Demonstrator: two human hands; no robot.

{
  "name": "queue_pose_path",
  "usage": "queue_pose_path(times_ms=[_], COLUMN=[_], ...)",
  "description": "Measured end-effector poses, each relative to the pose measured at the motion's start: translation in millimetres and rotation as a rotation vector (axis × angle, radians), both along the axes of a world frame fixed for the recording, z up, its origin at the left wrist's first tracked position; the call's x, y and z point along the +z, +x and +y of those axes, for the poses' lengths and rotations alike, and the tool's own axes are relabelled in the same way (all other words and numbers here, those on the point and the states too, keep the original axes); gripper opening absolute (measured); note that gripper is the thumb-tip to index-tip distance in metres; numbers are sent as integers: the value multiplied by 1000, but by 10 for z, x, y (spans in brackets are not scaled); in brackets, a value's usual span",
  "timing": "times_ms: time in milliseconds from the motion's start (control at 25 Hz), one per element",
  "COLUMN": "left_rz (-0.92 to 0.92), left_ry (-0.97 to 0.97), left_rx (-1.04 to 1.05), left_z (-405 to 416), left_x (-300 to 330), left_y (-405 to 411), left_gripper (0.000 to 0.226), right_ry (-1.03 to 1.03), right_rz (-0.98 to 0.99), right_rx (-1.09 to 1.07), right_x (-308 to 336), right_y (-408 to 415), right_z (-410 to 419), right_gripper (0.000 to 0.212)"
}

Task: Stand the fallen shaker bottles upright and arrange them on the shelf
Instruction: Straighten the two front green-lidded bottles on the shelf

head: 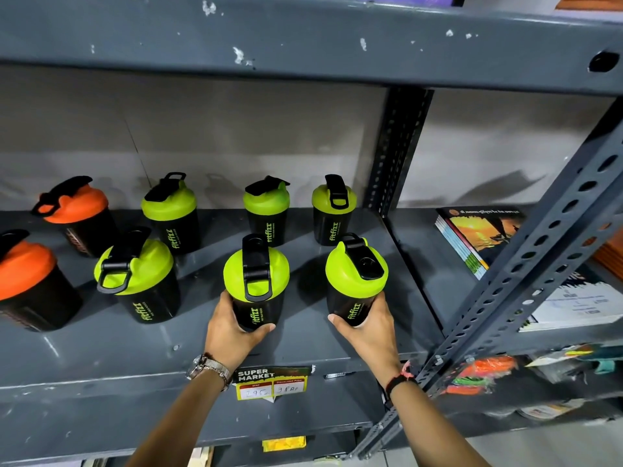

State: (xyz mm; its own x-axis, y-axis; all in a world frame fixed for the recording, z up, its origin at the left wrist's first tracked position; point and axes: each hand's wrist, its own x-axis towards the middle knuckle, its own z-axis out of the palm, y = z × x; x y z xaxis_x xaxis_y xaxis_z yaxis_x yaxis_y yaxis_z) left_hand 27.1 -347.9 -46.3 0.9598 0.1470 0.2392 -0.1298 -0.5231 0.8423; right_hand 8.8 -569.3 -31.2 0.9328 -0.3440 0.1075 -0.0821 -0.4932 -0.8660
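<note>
grey shelf [303,345]: each hand grips upright "fitfizz" shaker; tag "super market".

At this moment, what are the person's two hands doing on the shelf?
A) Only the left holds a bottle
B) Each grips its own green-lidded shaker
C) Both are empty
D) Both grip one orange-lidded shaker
B: the left hand wraps the front middle green-lidded shaker and the right hand wraps the front right green-lidded shaker, both upright.

1. A dark grey metal shelving unit [101,358] fills the view, its paint chipped white in spots.
2. A perforated upright post [397,150] stands at the far side; another [539,251] slants across the near right.
3. Behind the shelves, a pale beige wall [236,136] carries soft shadows.
</note>
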Motion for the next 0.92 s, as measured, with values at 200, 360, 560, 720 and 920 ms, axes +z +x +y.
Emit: queue_pose_path(times_ms=[200, 360, 560, 720, 920], left_rz=[-2, 2, 49, 44, -75], left_ry=[-18, -17, -34, -48, 137], left_rx=[-2, -7, -46, -54, 122], left_z=[-3, -3, 39, 202, 1007], left_x=[-4, -14, -65, -108, -107], left_y=[-7, -8, -35, -203, -505], left_gripper=[71, 73, 94, 101, 47], right_ry=[21, 19, 53, 37, -61], right_rz=[2, 12, 69, -43, -163], right_rx=[10, 12, 5, -153, 124], right_x=[28, 39, 10, -52, -102], right_y=[-11, -12, -129, -524, -724], right_z=[3, 11, -29, 216, 1248], right_gripper=[69, 71, 101, 71, 23])
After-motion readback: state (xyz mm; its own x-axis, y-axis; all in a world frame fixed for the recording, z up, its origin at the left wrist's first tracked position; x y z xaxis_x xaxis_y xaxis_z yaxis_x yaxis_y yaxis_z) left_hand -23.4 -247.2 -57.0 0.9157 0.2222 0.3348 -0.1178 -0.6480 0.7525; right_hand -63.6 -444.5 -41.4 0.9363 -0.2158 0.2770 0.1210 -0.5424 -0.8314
